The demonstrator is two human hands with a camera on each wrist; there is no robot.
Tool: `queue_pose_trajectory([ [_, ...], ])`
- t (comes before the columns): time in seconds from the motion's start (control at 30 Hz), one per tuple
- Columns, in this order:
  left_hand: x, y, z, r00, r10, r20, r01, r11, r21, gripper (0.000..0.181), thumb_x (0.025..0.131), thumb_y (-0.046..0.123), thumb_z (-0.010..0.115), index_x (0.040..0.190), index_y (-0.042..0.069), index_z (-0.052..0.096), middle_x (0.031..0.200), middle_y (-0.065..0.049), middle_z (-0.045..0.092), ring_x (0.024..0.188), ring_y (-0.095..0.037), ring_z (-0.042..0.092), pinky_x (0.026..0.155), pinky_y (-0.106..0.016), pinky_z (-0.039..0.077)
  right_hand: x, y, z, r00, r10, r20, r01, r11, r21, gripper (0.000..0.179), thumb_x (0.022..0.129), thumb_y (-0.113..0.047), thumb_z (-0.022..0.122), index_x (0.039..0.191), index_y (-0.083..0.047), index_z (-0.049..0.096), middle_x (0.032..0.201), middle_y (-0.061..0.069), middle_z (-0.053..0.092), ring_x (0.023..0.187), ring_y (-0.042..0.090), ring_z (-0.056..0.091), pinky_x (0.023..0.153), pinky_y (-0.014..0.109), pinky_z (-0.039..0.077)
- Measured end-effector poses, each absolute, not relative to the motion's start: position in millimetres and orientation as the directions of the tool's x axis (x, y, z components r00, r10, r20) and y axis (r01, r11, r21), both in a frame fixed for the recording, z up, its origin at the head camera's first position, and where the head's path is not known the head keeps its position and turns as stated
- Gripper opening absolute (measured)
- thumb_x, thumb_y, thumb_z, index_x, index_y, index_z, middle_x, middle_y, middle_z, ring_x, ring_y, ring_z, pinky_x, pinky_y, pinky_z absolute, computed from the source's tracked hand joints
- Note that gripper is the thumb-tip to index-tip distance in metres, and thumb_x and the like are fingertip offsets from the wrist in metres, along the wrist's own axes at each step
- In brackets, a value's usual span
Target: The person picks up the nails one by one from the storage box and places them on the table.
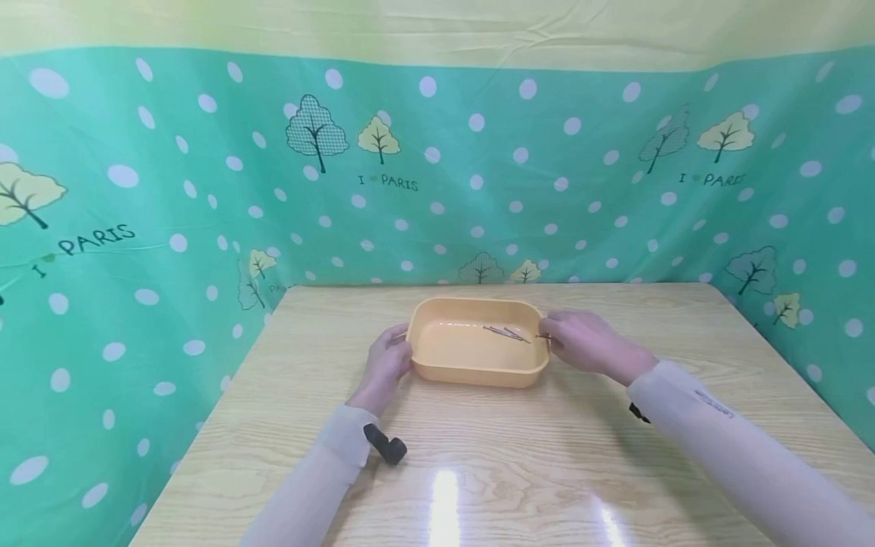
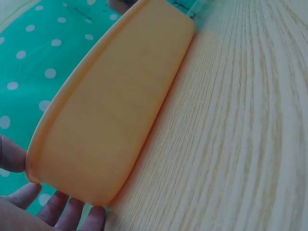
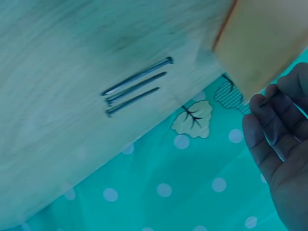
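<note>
An orange-yellow plastic tray [image 1: 478, 375] stands upright on the table, with several thin nails [image 1: 507, 333] lying inside toward its right end. My left hand [image 1: 386, 363] holds the tray's left end; in the left wrist view its thumb [image 2: 12, 154] is at the rim and the fingertips are against the outer wall. At the right end, my right hand [image 1: 588, 340] pinches a nail [image 3: 269, 99] between thumb and fingers, right at the rim. Three more nails [image 3: 137, 76] lie side by side on the table outside the tray, hidden by the right hand or arm in the head view.
The light wood table [image 1: 307, 319] ends at the back against a green dotted curtain [image 1: 478, 152], which also hangs at both sides. A black strap with a small device [image 1: 386, 444] sits on the left wrist.
</note>
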State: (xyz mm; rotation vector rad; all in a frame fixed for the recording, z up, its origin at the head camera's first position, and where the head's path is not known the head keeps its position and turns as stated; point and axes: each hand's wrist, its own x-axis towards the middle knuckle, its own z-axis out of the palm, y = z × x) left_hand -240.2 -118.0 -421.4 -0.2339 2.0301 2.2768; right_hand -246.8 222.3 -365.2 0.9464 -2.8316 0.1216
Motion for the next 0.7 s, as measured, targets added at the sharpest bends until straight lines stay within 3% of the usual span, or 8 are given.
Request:
queue_pose_trajectory([
  [0.13, -239.4, -117.7, -421.1, -0.985, -0.041, -0.166, -0.161, -0.116, 0.980, 0.056, 0.081, 0.001, 0.050, 0.136, 0.009, 0.046, 0.135, -0.015, 0.048, 0.119, -0.030, 0.053, 0.099, -0.040, 0.046, -245.0, 231.9, -370.1, -0.802, -0.570, 0.179, -0.585, 0.810, -0.036, 0.019, 0.080, -0.001, 0.063, 0.094, -0.013, 0.067, 0.085, -0.004, 0.062, 0.067, 0.009, 0.055, 0.059, 0.028, 0.051],
  [0.4, -238.6, -116.8, -420.0, -0.985, -0.040, -0.171, -0.165, -0.121, 0.979, 0.055, 0.081, 0.001, 0.050, 0.136, 0.008, 0.045, 0.135, -0.015, 0.048, 0.119, -0.030, 0.053, 0.099, -0.039, 0.046, -241.4, 247.7, -378.3, -0.818, -0.549, 0.171, -0.562, 0.826, -0.038, 0.017, 0.078, 0.002, 0.063, 0.084, -0.014, 0.062, 0.077, -0.007, 0.055, 0.064, 0.009, 0.049, 0.057, 0.027, 0.047],
  [0.7, -238.1, -118.7, -420.6, -0.986, -0.037, -0.162, -0.156, -0.126, 0.980, 0.054, 0.083, -0.001, 0.049, 0.137, 0.007, 0.045, 0.135, -0.017, 0.048, 0.119, -0.032, 0.053, 0.098, -0.041, 0.047, -237.8, 261.2, -393.3, -0.833, -0.538, 0.131, -0.547, 0.836, -0.039, 0.015, 0.081, 0.001, 0.064, 0.088, -0.012, 0.066, 0.082, -0.004, 0.060, 0.071, 0.014, 0.056, 0.064, 0.034, 0.052],
])
